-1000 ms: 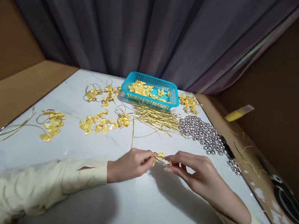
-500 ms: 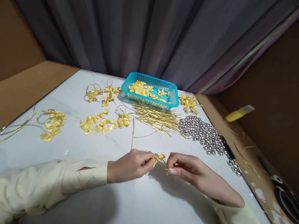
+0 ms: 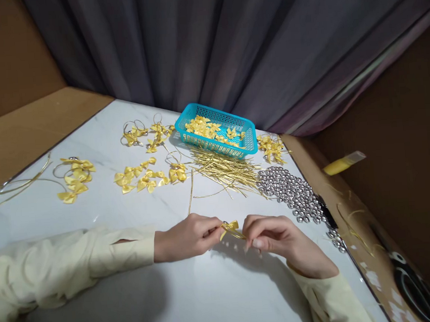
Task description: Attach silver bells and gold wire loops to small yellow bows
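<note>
My left hand (image 3: 194, 236) is closed at the front middle of the white table, pinching a small yellow ribbon bow (image 3: 230, 225). A thin gold cord (image 3: 237, 234) runs from the bow to my right hand (image 3: 277, 240), whose thumb and fingertips are pressed together on its end. A shiny silver bit shows at the top of the bow, by my left fingertips. Beyond my hands lies a heap of gold cord pieces (image 3: 227, 172), with one single cord (image 3: 191, 192) standing apart just past my left hand.
A blue basket (image 3: 217, 148) holding yellow bows stands at the back. Silver beads (image 3: 290, 190) are heaped at the right. Bow groups lie left (image 3: 77, 179), centre (image 3: 138, 177) and right (image 3: 271, 149). Scissors (image 3: 414, 284) and a yellow tube (image 3: 344, 163) are along the right side.
My right hand has shifted slightly and turned, drawing the cord out straighter to the right of the bow. My left hand stays in place with the bow.
</note>
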The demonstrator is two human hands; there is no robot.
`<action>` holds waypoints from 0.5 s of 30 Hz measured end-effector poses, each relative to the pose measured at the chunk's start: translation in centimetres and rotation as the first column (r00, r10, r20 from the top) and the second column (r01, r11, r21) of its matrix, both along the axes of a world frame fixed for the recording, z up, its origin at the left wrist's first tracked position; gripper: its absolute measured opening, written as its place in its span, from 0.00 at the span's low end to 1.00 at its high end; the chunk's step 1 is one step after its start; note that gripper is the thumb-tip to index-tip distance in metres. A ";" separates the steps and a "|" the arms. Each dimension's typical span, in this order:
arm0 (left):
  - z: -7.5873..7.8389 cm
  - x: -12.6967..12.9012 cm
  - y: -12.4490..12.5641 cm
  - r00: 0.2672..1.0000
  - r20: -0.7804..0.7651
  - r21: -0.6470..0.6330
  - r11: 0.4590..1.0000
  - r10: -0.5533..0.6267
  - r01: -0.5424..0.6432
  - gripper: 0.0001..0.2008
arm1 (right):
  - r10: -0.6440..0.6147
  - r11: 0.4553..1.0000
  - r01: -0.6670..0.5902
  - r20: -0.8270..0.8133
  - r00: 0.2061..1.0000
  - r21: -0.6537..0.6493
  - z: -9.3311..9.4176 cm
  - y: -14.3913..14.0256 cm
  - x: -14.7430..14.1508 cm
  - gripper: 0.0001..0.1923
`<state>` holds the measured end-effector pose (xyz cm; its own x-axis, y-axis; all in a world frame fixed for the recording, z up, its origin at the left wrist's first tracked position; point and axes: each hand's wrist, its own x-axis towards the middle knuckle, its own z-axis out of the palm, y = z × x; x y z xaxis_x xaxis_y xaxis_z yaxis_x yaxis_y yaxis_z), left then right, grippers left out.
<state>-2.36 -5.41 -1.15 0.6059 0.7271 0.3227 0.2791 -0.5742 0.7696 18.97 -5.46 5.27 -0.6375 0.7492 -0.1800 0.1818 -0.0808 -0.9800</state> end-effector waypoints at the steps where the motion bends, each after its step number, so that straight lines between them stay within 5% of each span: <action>1: 0.0 0.0 0.0 1.000 0.000 0.000 1.000 0.003 -0.003 0.13 | -0.021 1.000 0.021 -0.021 1.000 0.015 0.0 0.1 0.0 0.10; 10: 0.0 0.0 -0.1 1.000 0.003 -0.026 1.000 0.002 -0.002 0.14 | -0.210 0.967 0.227 -0.143 0.967 0.113 -0.2 0.6 1.3 0.11; 15: 0.2 0.0 0.0 0.999 0.032 -0.033 0.999 -0.005 0.006 0.13 | -0.384 0.879 0.438 -0.262 0.885 0.190 0.9 0.7 2.5 0.14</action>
<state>-2.34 -5.45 -0.91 0.5994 0.7347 0.3177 0.2511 -0.5494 0.7969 21.50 -4.80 6.19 -0.2648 0.9542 0.1391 -0.0289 0.1363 -0.9902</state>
